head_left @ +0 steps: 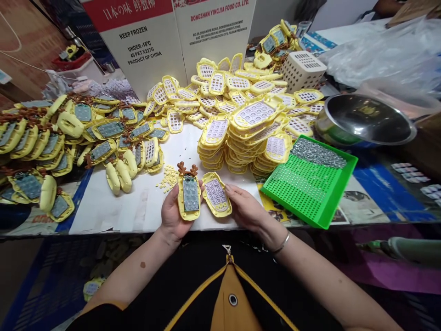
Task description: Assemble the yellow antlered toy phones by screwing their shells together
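My left hand is closed around a yellow toy phone half with brown antlers and a grey keypad sheet over a green circuit board. In my right hand is the matching yellow shell half, its inner side up with a pale lilac keypad insert. The two halves are side by side above the front edge of the white table sheet. Small yellow button pieces lie just beyond my left hand. Behind the halves rise stacks of keypad shells.
Antlered toy halves are heaped at the left. A green tray with many metal screws stands at the right, near a steel bowl and a perforated white basket. A large carton stands at the back.
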Tool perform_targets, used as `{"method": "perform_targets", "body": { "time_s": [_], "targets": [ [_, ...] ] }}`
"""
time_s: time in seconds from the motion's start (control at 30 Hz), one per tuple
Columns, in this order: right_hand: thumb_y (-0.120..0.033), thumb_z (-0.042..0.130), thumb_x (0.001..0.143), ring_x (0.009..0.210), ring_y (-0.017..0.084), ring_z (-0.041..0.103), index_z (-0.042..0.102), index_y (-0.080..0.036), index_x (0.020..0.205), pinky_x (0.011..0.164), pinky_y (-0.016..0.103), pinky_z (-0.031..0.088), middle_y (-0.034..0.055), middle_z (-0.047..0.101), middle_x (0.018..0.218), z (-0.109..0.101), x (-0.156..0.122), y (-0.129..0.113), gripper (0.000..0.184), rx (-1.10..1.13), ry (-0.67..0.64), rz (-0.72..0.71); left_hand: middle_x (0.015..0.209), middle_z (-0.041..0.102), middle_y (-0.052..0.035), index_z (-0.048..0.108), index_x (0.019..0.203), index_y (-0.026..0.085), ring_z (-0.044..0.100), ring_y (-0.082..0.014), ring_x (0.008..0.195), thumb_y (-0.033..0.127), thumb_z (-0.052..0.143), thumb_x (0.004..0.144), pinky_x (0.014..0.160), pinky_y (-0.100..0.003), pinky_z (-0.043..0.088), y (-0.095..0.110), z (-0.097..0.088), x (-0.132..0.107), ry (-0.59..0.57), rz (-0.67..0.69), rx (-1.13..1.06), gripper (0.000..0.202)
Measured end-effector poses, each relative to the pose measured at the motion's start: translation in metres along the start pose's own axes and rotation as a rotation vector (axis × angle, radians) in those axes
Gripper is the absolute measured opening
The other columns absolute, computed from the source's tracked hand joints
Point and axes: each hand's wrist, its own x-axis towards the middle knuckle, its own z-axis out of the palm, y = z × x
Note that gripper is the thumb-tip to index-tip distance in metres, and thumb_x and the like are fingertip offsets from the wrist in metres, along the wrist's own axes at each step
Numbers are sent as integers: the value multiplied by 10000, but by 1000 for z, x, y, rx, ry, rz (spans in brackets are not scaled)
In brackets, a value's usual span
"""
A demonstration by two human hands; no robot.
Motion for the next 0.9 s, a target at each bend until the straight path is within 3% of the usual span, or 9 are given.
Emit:
{"method": "perform_targets", "body": {
  "time_s": [0.2,0.4,0.53,0.7,0.9],
  "targets": [
    [-581,806,645,973,223,691,664,-232,1099,846,364,554,81,725,1116,7,-14,3,590,172,-228,135,1046,752,-148,708,1067,103,686,-323,1057,388,746,712,973,-436,526,6,6,-9,-147,8,31,456],
    [-407,847,643,1033,223,680,639,-231,1132,894,369,540,90,705,1162,7,-18,9,559,198,-287,132,1114,741,-122,722,1063,140,650,-319,1132,370,758,712,1037,-441,469,2,6,-12,-225,21,69,421],
    [-359,830,649,1078,247,667,607,-240,1178,952,410,517,100,697,1184,9,-22,8,586,223,-276,62,1155,721,-131,729,1009,136,618,-352,1168,379,833,620,1015,-444,485,5,9,-14,-205,89,170,470],
    [-347,851,639,1134,238,632,546,-243,1248,1056,433,444,95,671,1226,13,-18,9,689,110,-158,-94,1124,721,-113,700,1088,152,655,-306,1092,284,853,614,962,-394,514,7,16,-15,-195,151,346,515],
    [-373,851,651,1057,226,646,472,-251,1296,935,428,523,96,638,1200,21,-11,11,758,8,-148,-141,1287,654,-92,684,1133,191,551,-293,1253,220,843,623,1019,-336,449,1,22,-15,-250,141,533,535]
  ]
}}
